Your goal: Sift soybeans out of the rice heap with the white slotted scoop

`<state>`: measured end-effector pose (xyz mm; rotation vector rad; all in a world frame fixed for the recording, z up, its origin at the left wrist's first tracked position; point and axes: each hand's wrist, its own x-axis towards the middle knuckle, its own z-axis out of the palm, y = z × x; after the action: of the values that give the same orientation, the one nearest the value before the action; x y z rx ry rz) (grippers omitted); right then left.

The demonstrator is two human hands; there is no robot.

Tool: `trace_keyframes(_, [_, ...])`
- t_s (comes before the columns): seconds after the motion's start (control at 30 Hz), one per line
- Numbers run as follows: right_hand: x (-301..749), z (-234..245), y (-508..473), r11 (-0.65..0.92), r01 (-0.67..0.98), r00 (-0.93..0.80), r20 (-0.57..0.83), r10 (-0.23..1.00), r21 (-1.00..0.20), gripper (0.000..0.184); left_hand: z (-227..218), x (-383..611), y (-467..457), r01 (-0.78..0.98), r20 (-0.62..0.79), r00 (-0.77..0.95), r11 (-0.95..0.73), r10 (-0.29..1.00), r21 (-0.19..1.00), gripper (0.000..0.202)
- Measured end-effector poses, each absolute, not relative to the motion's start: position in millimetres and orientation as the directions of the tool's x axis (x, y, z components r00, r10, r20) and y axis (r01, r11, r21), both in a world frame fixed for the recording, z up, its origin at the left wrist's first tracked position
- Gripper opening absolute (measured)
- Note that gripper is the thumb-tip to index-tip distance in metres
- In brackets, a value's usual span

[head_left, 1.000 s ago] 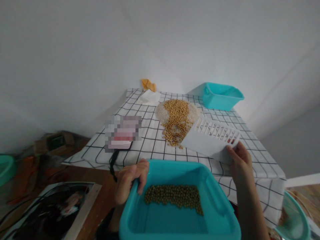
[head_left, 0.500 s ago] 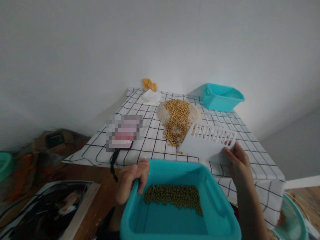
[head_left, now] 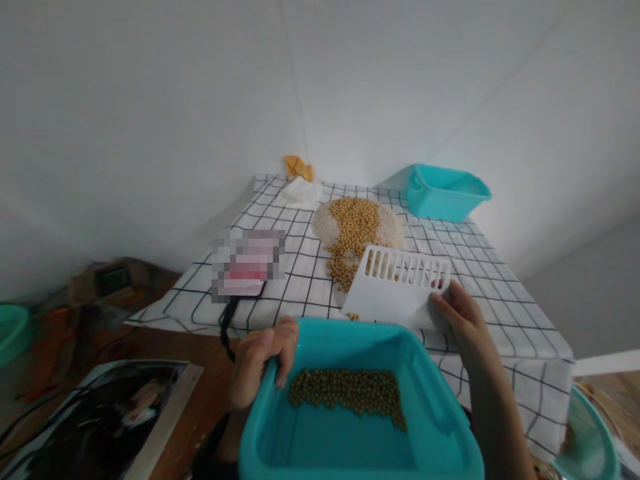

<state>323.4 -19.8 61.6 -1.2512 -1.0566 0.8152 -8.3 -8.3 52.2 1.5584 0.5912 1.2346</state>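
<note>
My left hand (head_left: 260, 363) is closed over the near-left rim of a turquoise basin (head_left: 440, 413) that holds a layer of beans (head_left: 347, 390). My right hand (head_left: 457, 317) grips the right end of a white slotted plastic scoop (head_left: 395, 297), tilted with its lower edge just above the basin's far rim. A pile of yellow soybeans (head_left: 353, 230) mixed with white rice lies on the checked tablecloth (head_left: 300, 267) behind the scoop. A few loose beans sit at the cloth's edge under the scoop.
A second turquoise basin (head_left: 443, 190) stands at the far right of the table. A white cloth (head_left: 300, 193) and an orange scrap (head_left: 299, 167) lie at the back. A blurred pink object (head_left: 247, 267) rests on the left. A picture frame (head_left: 100, 417) lies lower left.
My right hand has dragged the white scoop leftward and toward me, from beside the pile to the basin's far rim. My left hand has stayed on the basin.
</note>
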Motion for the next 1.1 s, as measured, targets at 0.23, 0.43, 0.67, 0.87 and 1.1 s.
trace_keyframes(0.23, [322,63,-17,0.095,-0.008,0.248,0.090,0.965,-0.995,0.033,53,-9,-7,-0.178,0.417,0.366,-0.378,0.832,0.909,0.068])
trace_keyframes(0.43, [321,69,-2,0.004,0.030,0.251,0.011,0.968,-1.000,0.028,55,-7,-7,-0.185,0.437,0.368,-0.396,0.821,0.899,0.068])
trace_keyframes(0.67, [314,71,2,0.023,-0.092,0.228,0.001,0.974,-0.996,0.027,53,-6,-9,-0.231,0.437,0.337,-0.376,0.834,0.897,0.066])
trace_keyframes(0.87, [324,62,-3,0.076,-0.182,0.272,0.024,0.962,-0.980,0.034,53,-6,-9,-0.188,0.399,0.363,-0.353,0.842,0.917,0.068])
trace_keyframes(1.1, [330,55,-1,0.138,-0.230,0.427,0.028,0.904,-0.963,0.037,51,-2,-12,-0.232,0.400,0.295,-0.341,0.868,0.911,0.067])
